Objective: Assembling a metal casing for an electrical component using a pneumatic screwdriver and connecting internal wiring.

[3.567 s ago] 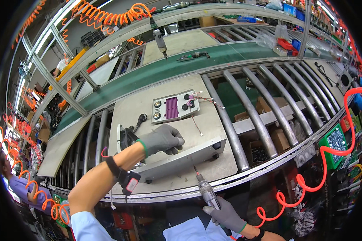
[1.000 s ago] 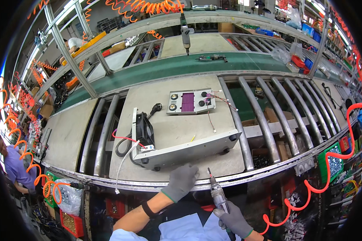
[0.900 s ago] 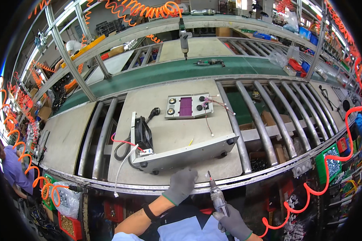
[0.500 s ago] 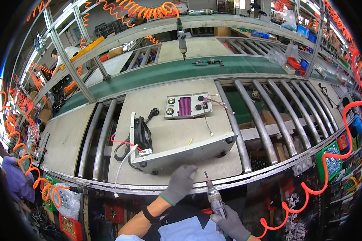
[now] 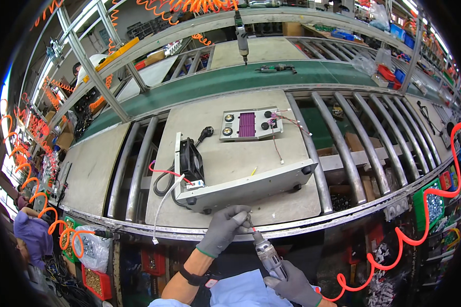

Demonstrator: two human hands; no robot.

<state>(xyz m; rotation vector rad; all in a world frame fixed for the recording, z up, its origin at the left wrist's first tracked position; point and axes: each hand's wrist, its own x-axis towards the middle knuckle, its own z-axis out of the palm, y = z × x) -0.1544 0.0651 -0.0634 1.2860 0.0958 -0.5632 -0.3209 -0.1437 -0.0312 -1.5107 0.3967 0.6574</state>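
Right gloved hand [image 5: 292,284] gripping silver pneumatic screwdriver [image 5: 268,254]; left gloved hand [image 5: 224,229] pinching its bit tip. Risk: bit slipping off, scratching grey metal chassis [image 5: 243,176].

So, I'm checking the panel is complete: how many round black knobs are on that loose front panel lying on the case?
3. On the front panel, two knobs sit left of the purple window, and one right of it; a darker spot below that may be a fourth.
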